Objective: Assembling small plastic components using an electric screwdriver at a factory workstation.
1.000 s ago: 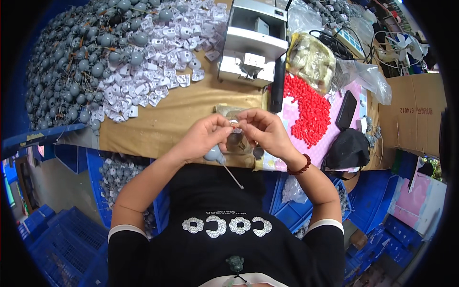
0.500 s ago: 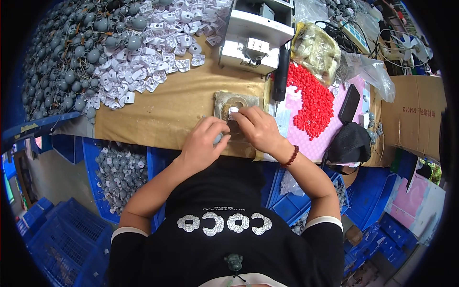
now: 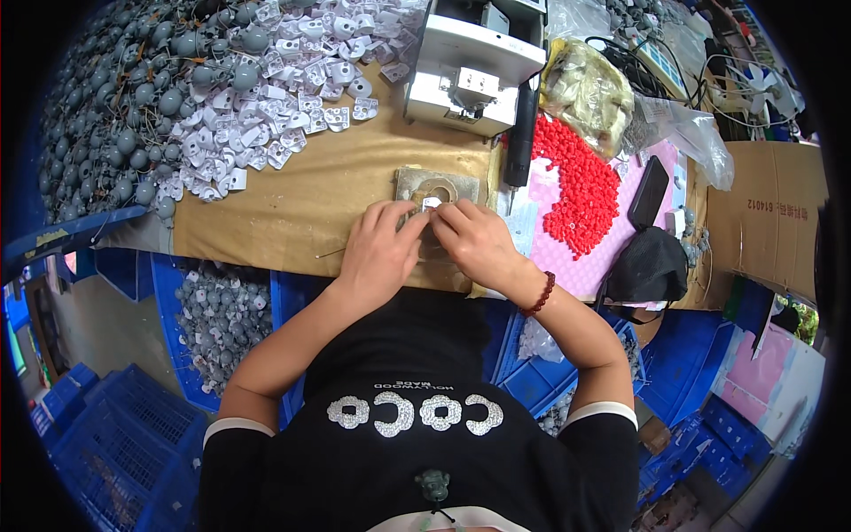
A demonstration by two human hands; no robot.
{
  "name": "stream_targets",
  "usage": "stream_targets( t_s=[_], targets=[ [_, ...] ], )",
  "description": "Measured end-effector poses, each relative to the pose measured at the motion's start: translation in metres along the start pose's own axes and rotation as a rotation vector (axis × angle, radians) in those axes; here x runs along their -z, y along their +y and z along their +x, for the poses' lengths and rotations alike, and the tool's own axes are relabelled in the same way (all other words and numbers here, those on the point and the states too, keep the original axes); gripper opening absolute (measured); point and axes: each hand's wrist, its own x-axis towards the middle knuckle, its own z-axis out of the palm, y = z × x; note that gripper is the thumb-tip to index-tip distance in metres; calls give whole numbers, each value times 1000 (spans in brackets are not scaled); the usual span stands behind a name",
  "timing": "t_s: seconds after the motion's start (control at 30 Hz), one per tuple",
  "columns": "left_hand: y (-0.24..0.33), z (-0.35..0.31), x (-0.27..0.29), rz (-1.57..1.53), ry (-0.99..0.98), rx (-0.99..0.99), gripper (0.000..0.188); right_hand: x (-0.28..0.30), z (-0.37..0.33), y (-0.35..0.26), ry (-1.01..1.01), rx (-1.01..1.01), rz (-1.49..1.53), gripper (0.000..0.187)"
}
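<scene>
A small white plastic piece [image 3: 432,203] sits at the meeting point of both hands, over the front of a metal block with a round ring [image 3: 443,186]. My right hand [image 3: 483,246] pinches that piece between thumb and fingertips. My left hand [image 3: 379,253] is closed, its fingertips touching or nearly touching the piece from the left. Out of its left side pokes a thin dark wire [image 3: 330,254]. The grey ball-shaped part glimpsed in the left fingers earlier is now hidden by them.
Heaps of grey ball-shaped parts [image 3: 124,133] and white plastic pieces [image 3: 266,115] cover the table's left. Beyond the block stands a white machine [image 3: 474,89]. Small red parts [image 3: 581,195], a black phone [image 3: 648,193] and a black pouch [image 3: 649,266] lie at right. Blue crates [image 3: 133,443] stand below.
My left hand has turned and moved up toward the right fingertips, hiding the grey part. A wire now shows at its left. My right hand has shifted slightly lower with the white piece.
</scene>
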Motion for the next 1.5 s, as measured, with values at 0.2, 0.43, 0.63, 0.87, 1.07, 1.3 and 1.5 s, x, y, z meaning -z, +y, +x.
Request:
stream_targets(
  t_s=[0.2,0.43,0.63,0.87,1.07,1.3,1.5],
  targets=[
    [1,-1,-16,172,2,-83,52,8,-3,15,121,-58,280,28],
    [-6,0,-20,262,1,-161,44,56,-32,51,-49,-338,485,34],
    [-8,1,-25,227,23,-156,46,16,-47,42,-79,-258,216,39],
    [-10,2,-19,186,20,-188,45,-4,-31,39,446,-580,675,31],
    [-9,2,-17,180,19,-192,45,-4,-8,42,290,-696,1766,41],
    [-12,6,-14,156,12,-216,35,11,7,47,-102,-671,1654,43],
    [-17,7,-15,141,50,-265,33,15,19,28,-114,-548,733,41]
  ],
)
